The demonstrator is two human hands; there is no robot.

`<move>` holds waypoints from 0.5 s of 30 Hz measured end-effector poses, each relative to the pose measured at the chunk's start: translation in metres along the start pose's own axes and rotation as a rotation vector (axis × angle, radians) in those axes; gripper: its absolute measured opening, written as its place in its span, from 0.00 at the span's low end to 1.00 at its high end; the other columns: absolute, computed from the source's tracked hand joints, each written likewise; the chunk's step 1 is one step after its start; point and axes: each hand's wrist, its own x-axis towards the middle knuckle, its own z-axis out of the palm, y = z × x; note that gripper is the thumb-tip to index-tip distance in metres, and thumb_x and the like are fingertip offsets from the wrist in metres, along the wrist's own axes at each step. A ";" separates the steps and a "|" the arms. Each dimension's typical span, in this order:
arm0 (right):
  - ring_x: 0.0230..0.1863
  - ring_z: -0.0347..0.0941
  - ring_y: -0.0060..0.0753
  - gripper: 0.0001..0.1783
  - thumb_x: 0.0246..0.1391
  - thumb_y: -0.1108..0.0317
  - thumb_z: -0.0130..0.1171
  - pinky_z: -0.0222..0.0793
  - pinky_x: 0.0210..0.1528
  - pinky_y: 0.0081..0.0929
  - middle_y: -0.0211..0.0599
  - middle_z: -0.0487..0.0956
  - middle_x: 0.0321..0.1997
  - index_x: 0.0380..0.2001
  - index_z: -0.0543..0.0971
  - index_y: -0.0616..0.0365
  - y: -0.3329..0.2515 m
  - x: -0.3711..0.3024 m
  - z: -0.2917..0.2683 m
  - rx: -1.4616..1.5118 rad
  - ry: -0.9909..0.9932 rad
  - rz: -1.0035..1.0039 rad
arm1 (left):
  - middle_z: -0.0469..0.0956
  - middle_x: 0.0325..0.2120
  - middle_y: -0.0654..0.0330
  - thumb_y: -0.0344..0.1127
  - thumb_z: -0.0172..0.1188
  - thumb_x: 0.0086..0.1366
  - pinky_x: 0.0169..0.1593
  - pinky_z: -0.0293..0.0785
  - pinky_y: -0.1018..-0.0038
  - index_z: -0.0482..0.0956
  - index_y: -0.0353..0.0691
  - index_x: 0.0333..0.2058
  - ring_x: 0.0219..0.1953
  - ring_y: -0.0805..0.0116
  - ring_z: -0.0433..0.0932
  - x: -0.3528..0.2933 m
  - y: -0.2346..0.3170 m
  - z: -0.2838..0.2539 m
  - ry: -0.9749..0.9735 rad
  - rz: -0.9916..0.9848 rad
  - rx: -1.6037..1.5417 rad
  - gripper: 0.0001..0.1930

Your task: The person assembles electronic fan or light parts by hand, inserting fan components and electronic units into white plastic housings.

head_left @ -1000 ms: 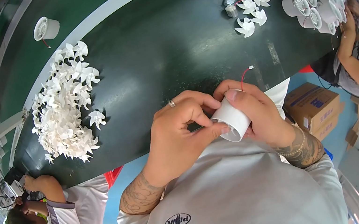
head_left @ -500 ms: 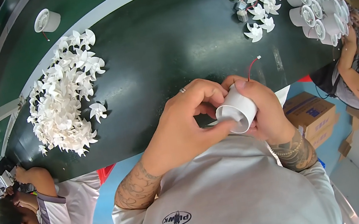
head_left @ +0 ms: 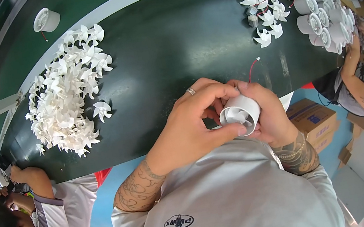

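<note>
In front of my chest, both hands hold a white round fan housing point(head_left: 250, 104), its open end tilted towards me. A white bladed fan wheel point(head_left: 237, 117) shows inside it. My right hand point(head_left: 269, 111) is wrapped round the housing's right side. My left hand point(head_left: 193, 123) closes on the left side, thumb at the lower rim and fingers bent near the far end. A thin red wire point(head_left: 251, 69) with a small white plug sticks up from the housing's far end. The left fingertips are partly hidden.
A big heap of white fan wheels point(head_left: 62, 104) lies left on the dark green work surface point(head_left: 152, 51), one loose wheel point(head_left: 102, 110) beside it. More wheels point(head_left: 267, 17), small motors point(head_left: 253, 20) and stacked housings point(head_left: 313, 5) stand right. Co-workers sit on both sides.
The fan wheel shows more clearly inside the housing now, and my left thumb has shifted slightly right along the rim. The view has shifted a little; both hands keep their hold.
</note>
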 end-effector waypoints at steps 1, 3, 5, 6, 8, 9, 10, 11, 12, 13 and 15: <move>0.21 0.70 0.19 0.22 0.62 0.51 0.43 0.61 0.17 0.17 0.34 0.75 0.29 0.39 0.72 0.61 0.000 0.001 0.000 -0.003 -0.003 0.000 | 0.69 0.46 0.57 0.23 0.72 0.50 0.46 0.79 0.75 0.75 0.33 0.49 0.44 0.71 0.74 -0.001 0.001 0.000 0.003 0.002 0.001 0.26; 0.21 0.69 0.18 0.22 0.62 0.51 0.43 0.61 0.16 0.16 0.34 0.75 0.29 0.40 0.72 0.61 -0.001 0.001 -0.001 0.020 -0.021 0.026 | 0.70 0.46 0.57 0.24 0.72 0.51 0.45 0.78 0.76 0.76 0.33 0.49 0.44 0.72 0.74 -0.001 0.001 0.001 0.043 0.054 0.016 0.25; 0.21 0.69 0.18 0.22 0.62 0.51 0.43 0.61 0.16 0.16 0.34 0.75 0.29 0.40 0.73 0.61 -0.004 0.001 -0.006 0.068 -0.055 0.061 | 0.70 0.46 0.57 0.24 0.72 0.50 0.44 0.79 0.76 0.76 0.33 0.48 0.45 0.72 0.74 -0.003 -0.001 -0.004 0.033 0.032 0.038 0.25; 0.21 0.69 0.18 0.22 0.62 0.51 0.43 0.60 0.15 0.16 0.34 0.75 0.30 0.40 0.73 0.61 -0.005 0.000 -0.008 0.118 -0.086 0.098 | 0.71 0.46 0.58 0.24 0.72 0.50 0.44 0.79 0.76 0.77 0.33 0.48 0.46 0.72 0.74 -0.004 -0.003 -0.006 0.020 0.008 0.059 0.24; 0.19 0.68 0.17 0.22 0.62 0.51 0.44 0.59 0.14 0.16 0.34 0.75 0.29 0.41 0.73 0.61 -0.003 0.000 -0.007 0.061 -0.085 0.075 | 0.72 0.44 0.58 0.24 0.72 0.50 0.43 0.79 0.76 0.77 0.33 0.48 0.43 0.72 0.74 -0.005 -0.010 -0.006 0.039 0.010 0.043 0.24; 0.18 0.68 0.17 0.22 0.62 0.51 0.44 0.58 0.13 0.15 0.33 0.75 0.29 0.41 0.73 0.61 -0.001 0.001 -0.005 0.006 -0.087 0.052 | 0.74 0.43 0.58 0.24 0.71 0.50 0.42 0.79 0.77 0.77 0.32 0.47 0.41 0.73 0.75 -0.005 -0.013 -0.007 0.059 0.011 0.029 0.23; 0.18 0.68 0.17 0.22 0.62 0.51 0.44 0.58 0.13 0.15 0.33 0.75 0.29 0.41 0.73 0.61 -0.001 0.003 -0.003 0.005 -0.088 0.053 | 0.74 0.43 0.58 0.24 0.71 0.50 0.42 0.79 0.77 0.77 0.32 0.47 0.41 0.73 0.75 -0.004 -0.012 -0.005 0.061 0.012 0.028 0.23; 0.18 0.68 0.17 0.22 0.63 0.50 0.44 0.57 0.12 0.15 0.33 0.75 0.28 0.41 0.73 0.61 -0.002 0.004 0.000 0.002 -0.082 0.055 | 0.75 0.40 0.59 0.23 0.70 0.51 0.42 0.79 0.77 0.77 0.32 0.47 0.38 0.73 0.76 -0.003 -0.011 -0.001 0.095 0.036 0.041 0.23; 0.17 0.68 0.17 0.23 0.63 0.50 0.44 0.57 0.12 0.15 0.33 0.75 0.27 0.42 0.73 0.61 -0.003 0.004 0.002 0.000 -0.074 0.055 | 0.76 0.37 0.59 0.22 0.69 0.51 0.41 0.78 0.77 0.76 0.32 0.48 0.35 0.73 0.76 -0.001 -0.009 0.000 0.126 0.062 0.053 0.23; 0.17 0.68 0.17 0.23 0.63 0.50 0.44 0.57 0.12 0.15 0.33 0.75 0.27 0.42 0.73 0.61 -0.004 0.006 0.002 -0.002 -0.073 0.055 | 0.76 0.37 0.59 0.22 0.69 0.51 0.41 0.78 0.77 0.76 0.32 0.48 0.35 0.73 0.76 -0.001 -0.005 0.000 0.127 0.063 0.051 0.23; 0.18 0.67 0.17 0.23 0.63 0.50 0.44 0.57 0.12 0.15 0.31 0.75 0.27 0.43 0.73 0.61 -0.008 0.010 0.003 -0.014 -0.033 0.056 | 0.79 0.35 0.58 0.21 0.67 0.54 0.41 0.78 0.78 0.76 0.32 0.47 0.31 0.73 0.77 0.000 0.000 -0.003 0.134 0.094 0.072 0.21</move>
